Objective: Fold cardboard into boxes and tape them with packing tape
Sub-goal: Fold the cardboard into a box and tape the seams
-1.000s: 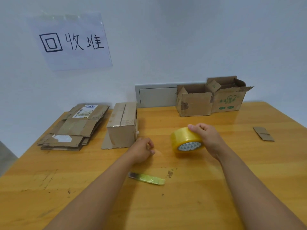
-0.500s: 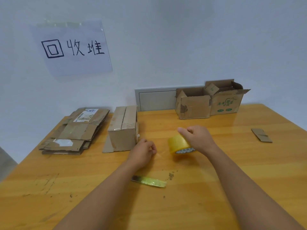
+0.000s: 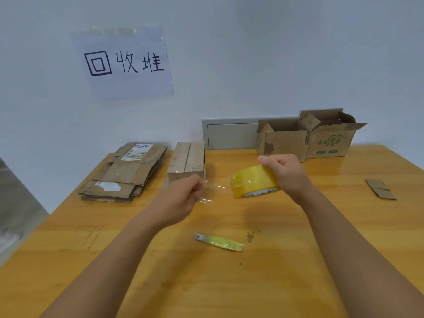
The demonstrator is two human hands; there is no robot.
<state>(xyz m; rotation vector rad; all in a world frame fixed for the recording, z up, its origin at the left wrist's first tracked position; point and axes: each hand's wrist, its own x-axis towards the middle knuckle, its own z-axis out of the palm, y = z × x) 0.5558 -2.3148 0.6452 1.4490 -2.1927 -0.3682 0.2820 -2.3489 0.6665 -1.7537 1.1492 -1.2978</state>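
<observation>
My right hand (image 3: 283,174) grips a yellow roll of packing tape (image 3: 253,181), held a little above the wooden table (image 3: 298,260). My left hand (image 3: 183,198) pinches the free end of the tape; a short clear strip (image 3: 214,191) stretches between the hand and the roll. Behind my left hand stands a closed, taped cardboard box (image 3: 187,161). A stack of flattened cardboard (image 3: 125,172) lies at the table's back left.
Two open-topped boxes (image 3: 307,140) stand at the back right by the wall. A small cardboard scrap (image 3: 380,188) lies at the right. A yellow-wrapped blade-like tool (image 3: 219,242) rests near the table's middle. A paper sign (image 3: 125,63) hangs on the wall.
My right hand lifted the roll off the table and tipped it. My left hand took the tape end and pulled a short strip out to the left.
</observation>
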